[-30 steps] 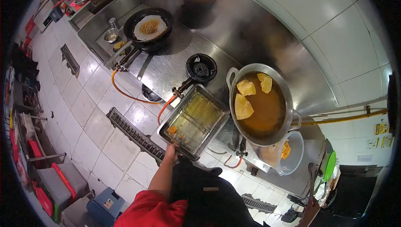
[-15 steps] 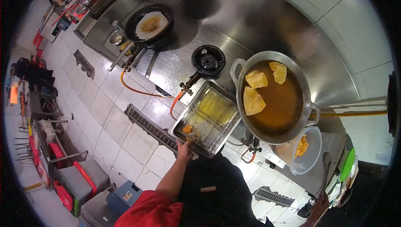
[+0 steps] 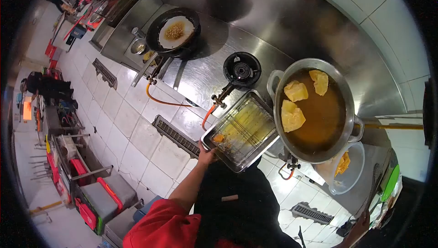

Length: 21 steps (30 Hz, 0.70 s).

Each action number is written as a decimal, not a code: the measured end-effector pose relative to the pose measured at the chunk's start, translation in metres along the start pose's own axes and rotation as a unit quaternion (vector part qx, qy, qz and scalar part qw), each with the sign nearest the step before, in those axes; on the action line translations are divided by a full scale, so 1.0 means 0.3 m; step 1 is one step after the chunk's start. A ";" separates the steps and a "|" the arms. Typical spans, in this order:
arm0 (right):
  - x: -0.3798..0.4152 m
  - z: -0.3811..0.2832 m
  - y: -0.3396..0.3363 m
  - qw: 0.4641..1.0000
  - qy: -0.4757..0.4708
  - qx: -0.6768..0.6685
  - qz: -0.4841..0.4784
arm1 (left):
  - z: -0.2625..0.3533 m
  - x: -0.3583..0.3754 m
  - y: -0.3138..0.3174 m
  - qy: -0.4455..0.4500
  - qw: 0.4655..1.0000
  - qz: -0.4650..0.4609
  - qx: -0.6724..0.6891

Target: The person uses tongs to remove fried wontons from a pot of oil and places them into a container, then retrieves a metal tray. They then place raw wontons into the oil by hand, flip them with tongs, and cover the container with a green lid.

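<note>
My left hand is closed on the near left corner of a rectangular metal tray. Inside it are a wire rack, yellowish oil and a small orange scrap. The tray's right side overlaps a big two-handled pot of brown oil, where several pale yellow pieces float. At the lower right, in shadow, my right hand holds metal tongs upright beside a plastic tub with orange food in it.
A wok with frothy oil sits on the far left burner. Between it and the pot is a bare burner with an orange gas hose. A green lid lies at the right. Another person is far left.
The whole view has shifted, so the stove, pot and tray appear farther right. My left hand keeps its hold on the tray; my right hand and the tongs have moved slightly right into shadow.
</note>
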State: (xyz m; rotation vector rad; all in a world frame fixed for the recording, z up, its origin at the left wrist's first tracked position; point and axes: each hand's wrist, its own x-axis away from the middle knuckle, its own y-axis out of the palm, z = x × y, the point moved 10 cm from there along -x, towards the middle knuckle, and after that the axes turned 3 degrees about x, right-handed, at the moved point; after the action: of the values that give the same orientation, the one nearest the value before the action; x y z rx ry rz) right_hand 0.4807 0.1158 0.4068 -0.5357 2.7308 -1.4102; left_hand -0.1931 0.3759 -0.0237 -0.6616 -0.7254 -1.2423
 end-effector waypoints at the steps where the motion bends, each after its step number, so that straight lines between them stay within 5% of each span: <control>1: -0.021 0.061 -0.033 0.996 -0.069 -0.046 0.044 | -0.012 -0.025 -0.023 -0.004 1.000 -0.005 -0.005; 2: -0.020 0.101 -0.079 0.982 -0.140 -0.090 0.087 | -0.034 -0.067 -0.036 0.016 0.999 -0.021 -0.020; 5: 0.027 0.169 -0.146 0.983 -0.135 -0.053 0.115 | -0.009 -0.105 -0.056 0.053 0.998 -0.036 -0.016; 7: 0.085 0.204 -0.178 0.988 -0.067 -0.019 0.139 | -0.023 -0.208 -0.119 0.082 0.990 -0.003 -0.111; 9: 0.170 0.187 -0.156 0.998 -0.026 0.007 0.057 | 0.020 -0.208 -0.134 0.040 0.992 0.010 -0.121; 11: 0.230 0.166 -0.141 0.994 0.055 -0.092 0.037 | 0.058 -0.249 -0.139 -0.001 0.991 0.022 -0.131; 13: 0.413 -0.120 -0.071 0.991 -0.024 0.033 0.131 | 0.219 -0.305 -0.180 0.208 0.930 0.132 -0.274; 15: 0.408 -0.034 -0.111 0.989 0.000 -0.002 0.145 | 0.473 -0.207 -0.076 0.434 0.816 0.169 -0.343; 17: 0.460 -0.111 -0.092 0.989 -0.071 -0.025 0.123 | 0.592 -0.231 -0.001 0.475 0.774 0.157 -0.389; 21: 0.492 -0.115 -0.107 0.987 -0.029 0.014 0.155 | 0.701 -0.303 0.098 0.459 0.793 0.113 -0.385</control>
State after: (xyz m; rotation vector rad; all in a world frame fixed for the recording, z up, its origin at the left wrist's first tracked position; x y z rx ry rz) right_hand 0.3453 0.0800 0.4728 -0.1388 2.6007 -1.3298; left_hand -0.2056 0.5999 0.0315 -0.6507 0.7079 -1.4170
